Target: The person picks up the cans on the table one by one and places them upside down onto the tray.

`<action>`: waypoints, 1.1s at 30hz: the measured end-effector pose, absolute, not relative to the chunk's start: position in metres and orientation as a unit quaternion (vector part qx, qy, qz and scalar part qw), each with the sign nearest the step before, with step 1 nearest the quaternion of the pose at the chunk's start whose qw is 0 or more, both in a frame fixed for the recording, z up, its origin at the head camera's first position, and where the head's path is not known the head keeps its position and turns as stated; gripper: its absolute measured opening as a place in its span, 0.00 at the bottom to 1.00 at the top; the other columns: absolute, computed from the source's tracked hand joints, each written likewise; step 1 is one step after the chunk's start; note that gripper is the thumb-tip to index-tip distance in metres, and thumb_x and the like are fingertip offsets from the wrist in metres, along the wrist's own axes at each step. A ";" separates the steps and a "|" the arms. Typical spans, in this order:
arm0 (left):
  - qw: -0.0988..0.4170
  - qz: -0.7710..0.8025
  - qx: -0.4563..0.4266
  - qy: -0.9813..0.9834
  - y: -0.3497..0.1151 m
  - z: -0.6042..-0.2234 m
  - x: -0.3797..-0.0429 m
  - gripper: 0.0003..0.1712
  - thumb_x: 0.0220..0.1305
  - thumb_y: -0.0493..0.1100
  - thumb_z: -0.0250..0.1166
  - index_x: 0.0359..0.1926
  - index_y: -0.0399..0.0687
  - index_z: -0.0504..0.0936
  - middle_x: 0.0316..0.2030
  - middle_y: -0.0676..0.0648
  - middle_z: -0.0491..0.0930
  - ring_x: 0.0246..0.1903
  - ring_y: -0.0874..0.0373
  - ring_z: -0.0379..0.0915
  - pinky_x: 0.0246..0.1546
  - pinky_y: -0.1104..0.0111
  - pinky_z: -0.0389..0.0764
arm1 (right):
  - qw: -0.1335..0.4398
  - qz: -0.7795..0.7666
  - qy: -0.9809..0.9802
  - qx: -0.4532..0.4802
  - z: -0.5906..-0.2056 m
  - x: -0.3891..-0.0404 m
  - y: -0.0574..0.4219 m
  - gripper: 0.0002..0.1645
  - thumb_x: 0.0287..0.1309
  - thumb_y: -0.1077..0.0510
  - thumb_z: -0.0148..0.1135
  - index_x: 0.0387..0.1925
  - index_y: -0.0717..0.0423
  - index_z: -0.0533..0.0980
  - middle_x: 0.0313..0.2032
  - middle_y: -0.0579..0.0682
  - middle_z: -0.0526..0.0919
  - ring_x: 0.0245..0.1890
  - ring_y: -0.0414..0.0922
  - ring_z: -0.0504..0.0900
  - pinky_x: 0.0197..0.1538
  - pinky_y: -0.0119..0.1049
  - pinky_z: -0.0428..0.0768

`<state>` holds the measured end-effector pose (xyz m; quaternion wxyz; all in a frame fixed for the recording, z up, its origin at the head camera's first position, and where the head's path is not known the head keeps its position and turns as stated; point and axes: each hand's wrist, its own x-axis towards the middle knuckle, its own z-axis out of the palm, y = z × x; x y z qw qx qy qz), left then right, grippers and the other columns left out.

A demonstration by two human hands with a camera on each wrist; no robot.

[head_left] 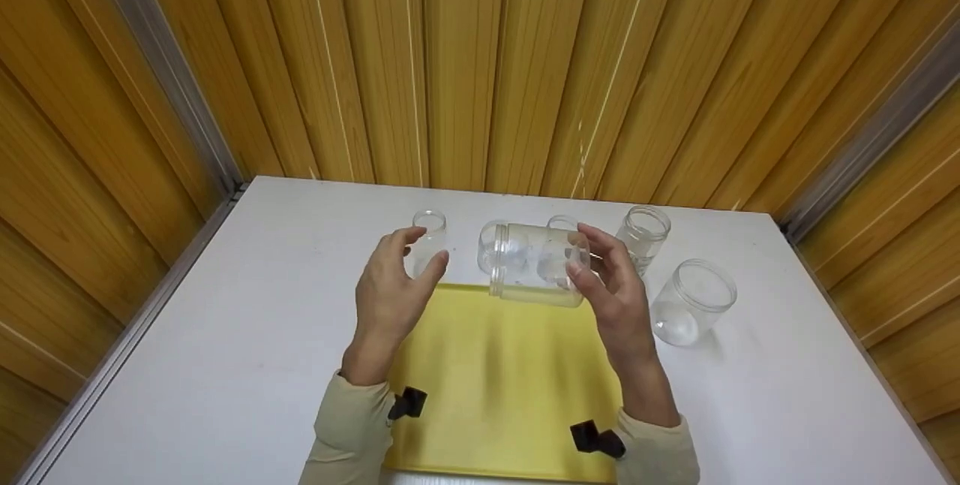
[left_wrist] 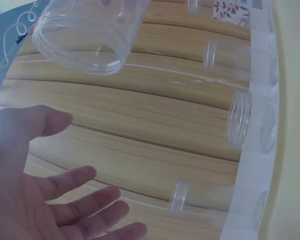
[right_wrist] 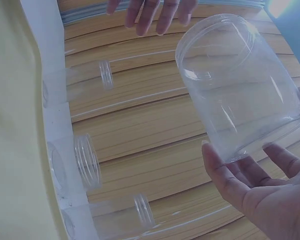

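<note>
A clear, wide-mouthed jar (head_left: 536,263) lies sideways in the air above the back of a yellow mat (head_left: 510,372), its mouth pointing left. My right hand (head_left: 619,293) grips it around the base, thumb in front and fingers behind. In the right wrist view the jar (right_wrist: 240,90) shows no lid and nothing inside. My left hand (head_left: 390,282) is held apart from the jar's mouth, thumb and fingers spread with nothing between them. Behind the left hand stands a slim clear jar (head_left: 430,226), partly covered by it.
More clear jars stand along the back: one tall jar (head_left: 646,233) behind the right hand and a wider jar (head_left: 694,301) to its right. Others show partly behind the held jar. The white table (head_left: 225,335) ends at a wood-look panel wall (head_left: 457,64).
</note>
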<state>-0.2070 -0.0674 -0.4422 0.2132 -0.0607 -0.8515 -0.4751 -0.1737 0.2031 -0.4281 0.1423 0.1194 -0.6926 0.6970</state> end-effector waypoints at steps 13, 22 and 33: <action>0.240 -0.337 -0.046 -0.909 -0.076 -0.452 -0.214 0.25 0.66 0.45 0.74 0.58 0.35 0.83 0.52 0.33 0.83 0.50 0.36 0.80 0.37 0.46 0.86 | 0.168 0.658 -0.726 0.107 -0.428 -0.173 0.213 0.34 0.69 0.60 0.62 0.74 0.62 0.67 0.65 0.58 0.71 0.64 0.51 0.70 0.60 0.36 0.75; 0.224 -0.298 -0.045 -0.927 -0.086 -0.465 -0.220 0.26 0.65 0.46 0.75 0.57 0.32 0.84 0.53 0.30 0.82 0.53 0.34 0.79 0.38 0.45 0.86 | 0.172 0.626 -0.754 0.103 -0.428 -0.174 0.218 0.35 0.70 0.59 0.65 0.74 0.59 0.68 0.66 0.55 0.74 0.62 0.49 0.73 0.55 0.36 0.79; 0.213 -0.243 -0.063 -0.944 -0.096 -0.485 -0.228 0.24 0.62 0.43 0.77 0.52 0.28 0.85 0.51 0.27 0.83 0.53 0.29 0.79 0.50 0.39 0.80 | 0.173 0.590 -0.783 0.093 -0.428 -0.175 0.222 0.35 0.70 0.56 0.66 0.74 0.59 0.68 0.67 0.56 0.73 0.63 0.49 0.73 0.55 0.31 0.80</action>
